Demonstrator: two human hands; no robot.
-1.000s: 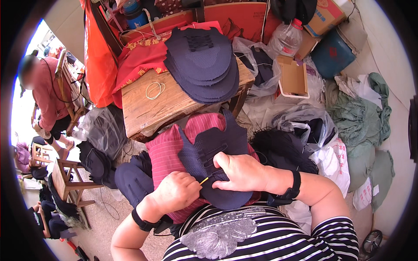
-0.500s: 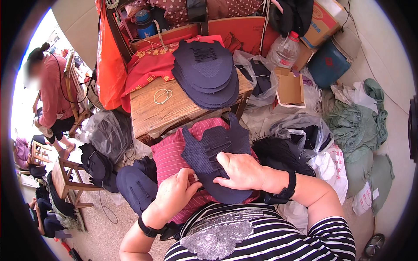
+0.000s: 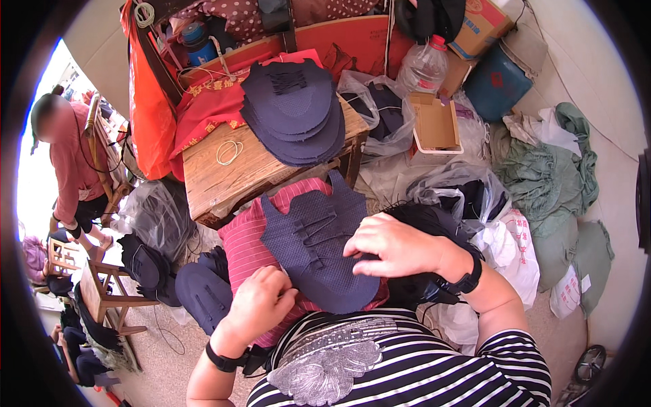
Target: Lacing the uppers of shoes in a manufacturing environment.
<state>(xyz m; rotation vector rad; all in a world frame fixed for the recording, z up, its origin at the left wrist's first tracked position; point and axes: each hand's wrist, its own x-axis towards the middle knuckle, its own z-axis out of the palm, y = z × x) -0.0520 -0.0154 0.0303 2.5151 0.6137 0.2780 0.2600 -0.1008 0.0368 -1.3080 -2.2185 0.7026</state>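
A dark navy, textured shoe upper (image 3: 315, 237) lies on a red striped cushion (image 3: 237, 247) on my lap. Dark laces (image 3: 315, 227) zigzag across its middle. At its lower left edge my left hand (image 3: 261, 302) is closed, thumb against curled fingers; whatever is in them is hidden. Over the right side of the upper hovers my right hand (image 3: 393, 247), its fingers bent and parted from the thumb, with nothing visible between them. Beyond the cushion, a stack of similar navy uppers (image 3: 291, 112) rests on a wooden bench (image 3: 210, 186), the top one laced.
A loop of pale cord (image 3: 229, 152) lies on the bench. More navy uppers (image 3: 203, 288) hang left of the cushion. Black strands (image 3: 413, 220) and plastic bags (image 3: 502, 244) crowd the right. A wooden stool (image 3: 102, 292) and a person in pink (image 3: 74, 156) are at the left.
My right hand has come off the laces and moved right. The left hand has drawn slightly away from the upper's edge. The whole view has shifted a little.
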